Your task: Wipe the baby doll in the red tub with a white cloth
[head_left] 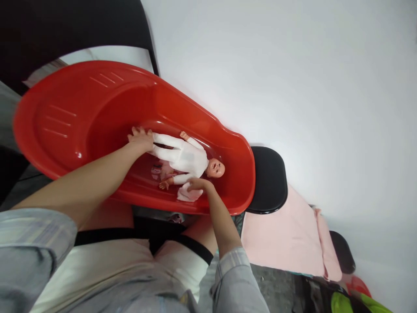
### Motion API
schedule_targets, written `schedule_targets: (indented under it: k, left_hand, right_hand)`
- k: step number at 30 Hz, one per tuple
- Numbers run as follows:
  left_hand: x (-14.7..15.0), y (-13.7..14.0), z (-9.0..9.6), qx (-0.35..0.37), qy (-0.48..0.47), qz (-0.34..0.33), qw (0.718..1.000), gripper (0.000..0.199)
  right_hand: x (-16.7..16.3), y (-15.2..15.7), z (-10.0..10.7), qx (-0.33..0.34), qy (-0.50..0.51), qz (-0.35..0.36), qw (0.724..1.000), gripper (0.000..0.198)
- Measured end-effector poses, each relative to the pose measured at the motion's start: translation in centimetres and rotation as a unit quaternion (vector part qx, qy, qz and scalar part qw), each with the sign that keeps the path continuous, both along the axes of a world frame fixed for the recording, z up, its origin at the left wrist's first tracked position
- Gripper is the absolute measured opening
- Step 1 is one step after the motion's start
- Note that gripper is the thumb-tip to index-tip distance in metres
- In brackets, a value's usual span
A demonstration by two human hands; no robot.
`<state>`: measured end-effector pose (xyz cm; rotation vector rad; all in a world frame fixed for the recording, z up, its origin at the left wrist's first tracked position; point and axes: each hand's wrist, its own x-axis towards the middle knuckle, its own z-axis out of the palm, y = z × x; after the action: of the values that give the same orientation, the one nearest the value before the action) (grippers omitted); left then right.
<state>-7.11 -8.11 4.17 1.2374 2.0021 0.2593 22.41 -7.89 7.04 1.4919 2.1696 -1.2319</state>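
A baby doll in a white suit lies on its back in a red baby bathtub, its head towards the right end. Over the doll's feet rests my left hand, its fingers apart; the feet are hidden beneath it. My right hand is closed on a pale pink cloth beside the doll's arm, near the tub's front side. Partly under the doll lies a pink patterned piece of fabric.
A black stool seat stands at the tub's right end. Beyond it a pink cloth is spread out, with another black seat farther right. A white wall runs behind the tub. My thighs are close to its front edge.
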Motion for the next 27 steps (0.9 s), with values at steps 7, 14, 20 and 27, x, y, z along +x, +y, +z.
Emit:
schedule_targets:
  k: [7,14,20,27]
  left_hand:
    - [-0.2,0.0,-1.1,-0.010,-0.027,0.021,0.999,0.106]
    - [0.0,0.1,-2.1,-0.023,-0.049,0.022,0.998,0.139]
    - [0.0,0.6,-3.4,-0.005,-0.082,0.086,0.993,0.116]
    - [-0.1,0.8,-5.1,0.013,-0.093,0.112,0.989,0.104]
  right_hand:
    - [0.4,3.3,2.4,0.172,0.090,-0.187,0.963,0.034]
    - [-2.3,4.7,-1.1,0.241,-0.050,-0.174,0.953,0.055]
    - [-8.3,4.8,-3.5,0.218,-0.034,-0.174,0.960,0.053]
    - [-16.6,3.4,-5.6,0.205,-0.008,0.008,0.979,0.054]
